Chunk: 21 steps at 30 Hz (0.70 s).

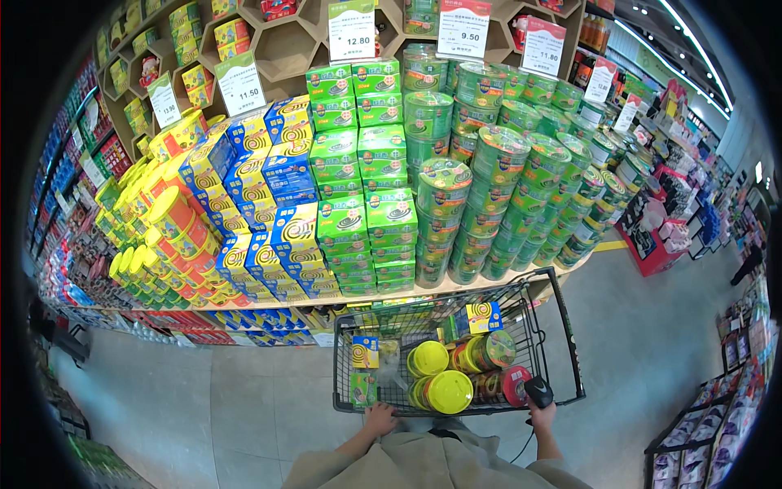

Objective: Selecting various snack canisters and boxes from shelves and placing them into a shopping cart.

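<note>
While both hands, left (380,420) and right (541,414), grip the cart (562,326), green tins (497,155) tower; white signs (351,31) above.

- Wooden display shelf (521,281) runs wide, and it's loaded: green round tins (498,163) stacked in tall columns on the right half.
- Green flat boxes (365,183) piled in the middle, blue boxes (273,204) just beside them, yellow tins and boxes (167,220) at the left end.
- Grey tiled floor (212,399) below carries the black wire shopping cart (562,326), parked right against the shelf.
</note>
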Each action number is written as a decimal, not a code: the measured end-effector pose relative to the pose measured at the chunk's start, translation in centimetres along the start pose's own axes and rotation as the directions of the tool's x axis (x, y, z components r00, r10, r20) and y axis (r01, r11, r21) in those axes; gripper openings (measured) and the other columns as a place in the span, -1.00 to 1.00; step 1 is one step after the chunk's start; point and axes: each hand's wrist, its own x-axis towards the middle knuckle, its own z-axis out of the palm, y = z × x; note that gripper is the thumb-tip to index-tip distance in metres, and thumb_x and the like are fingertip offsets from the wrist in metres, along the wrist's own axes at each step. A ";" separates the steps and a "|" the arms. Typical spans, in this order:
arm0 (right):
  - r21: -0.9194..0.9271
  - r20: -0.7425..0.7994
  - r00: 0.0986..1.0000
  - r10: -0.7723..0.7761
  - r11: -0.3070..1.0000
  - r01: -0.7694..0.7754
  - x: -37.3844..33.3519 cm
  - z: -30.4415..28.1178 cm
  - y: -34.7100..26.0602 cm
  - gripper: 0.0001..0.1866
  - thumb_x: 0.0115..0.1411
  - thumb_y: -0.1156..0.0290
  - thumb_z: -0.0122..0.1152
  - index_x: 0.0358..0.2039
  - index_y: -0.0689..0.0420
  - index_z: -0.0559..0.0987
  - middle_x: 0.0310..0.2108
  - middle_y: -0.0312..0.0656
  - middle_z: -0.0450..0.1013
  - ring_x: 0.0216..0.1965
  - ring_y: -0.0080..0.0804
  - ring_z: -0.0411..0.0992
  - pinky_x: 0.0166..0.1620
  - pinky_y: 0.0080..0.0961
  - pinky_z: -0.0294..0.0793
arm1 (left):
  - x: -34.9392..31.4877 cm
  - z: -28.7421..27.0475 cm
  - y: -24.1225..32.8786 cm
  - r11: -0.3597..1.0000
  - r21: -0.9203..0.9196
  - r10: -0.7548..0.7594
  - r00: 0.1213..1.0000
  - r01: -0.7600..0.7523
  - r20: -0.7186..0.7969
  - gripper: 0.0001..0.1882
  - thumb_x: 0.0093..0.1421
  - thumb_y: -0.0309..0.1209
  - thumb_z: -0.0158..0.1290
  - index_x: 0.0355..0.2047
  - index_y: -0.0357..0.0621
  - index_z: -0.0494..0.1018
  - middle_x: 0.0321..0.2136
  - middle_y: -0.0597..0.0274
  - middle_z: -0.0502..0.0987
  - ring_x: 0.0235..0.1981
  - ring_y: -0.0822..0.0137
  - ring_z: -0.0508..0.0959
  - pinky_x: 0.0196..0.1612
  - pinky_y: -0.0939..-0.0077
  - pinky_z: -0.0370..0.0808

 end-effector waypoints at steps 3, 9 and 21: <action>0.045 0.033 0.999 0.013 0.999 -0.014 1.7 0.2 1.1 -0.72 -0.07 0.41 0.39 -0.34 0.26 0.61 -0.59 -0.25 0.49 -0.65 -0.50 0.42 -0.57 -0.51 0.41 | 1.1 0.4 0.2 0.998 0.036 -0.041 0.999 0.042 -0.020 -0.46 -0.01 0.10 0.11 -0.08 0.12 0.50 -0.03 0.23 0.44 0.11 0.10 0.30 0.06 -0.12 0.16; -0.062 0.133 0.990 -0.051 0.996 0.060 3.5 -1.8 2.6 -0.77 -0.10 0.44 0.39 -0.40 0.26 0.61 -0.64 -0.27 0.47 -0.67 -0.53 0.40 -0.57 -0.50 0.39 | 1.5 0.3 1.0 0.994 -0.046 -0.097 0.995 0.098 0.020 -0.44 -0.02 0.08 0.10 -0.03 0.16 0.50 0.02 0.30 0.44 0.15 0.13 0.27 0.10 -0.08 0.16; -0.085 0.189 0.975 -0.113 0.988 0.131 6.0 -2.6 4.9 -0.70 -0.11 0.35 0.42 -0.37 0.24 0.62 -0.64 -0.25 0.49 -0.62 -0.49 0.44 -0.49 -0.46 0.41 | 15.2 -12.8 10.8 0.739 -0.673 -0.312 0.898 0.024 -0.311 -0.56 0.19 -0.05 0.04 -0.28 -0.27 0.45 -0.46 0.15 0.51 -0.39 0.27 0.49 -0.26 0.35 0.43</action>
